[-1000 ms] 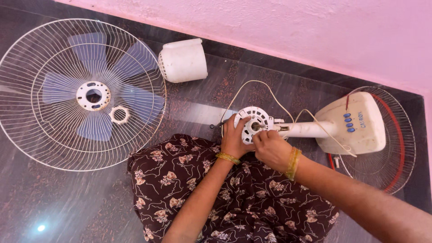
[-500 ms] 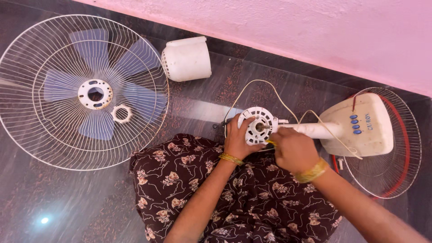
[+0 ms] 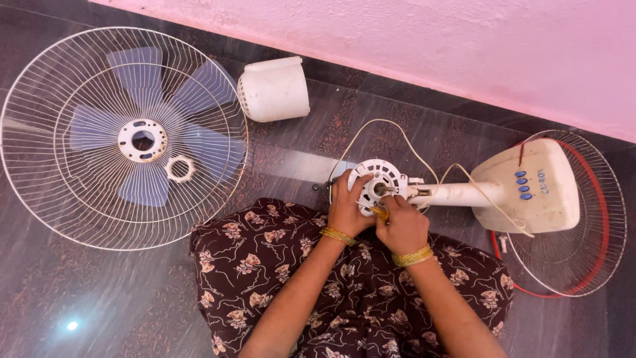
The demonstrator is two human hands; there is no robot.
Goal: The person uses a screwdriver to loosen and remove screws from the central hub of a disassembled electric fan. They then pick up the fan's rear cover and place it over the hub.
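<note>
While the left hand (image 3: 346, 211) steadied the round white plastic motor housing (image 3: 376, 180), the right hand (image 3: 403, 227), grip pinching a yellow-handled screwdriver (image 3: 379, 213), seemingly worked a screw; next move needs steady turning.

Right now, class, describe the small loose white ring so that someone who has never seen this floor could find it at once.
Start at the large round wire fan guard lying flat on the dark floor at the left, with the pale blue fan blades inside it. The small white ring lies on the guard just right of and below the blades' white hub. Unlike the hub, it is a separate open ring with a notched edge.
</note>
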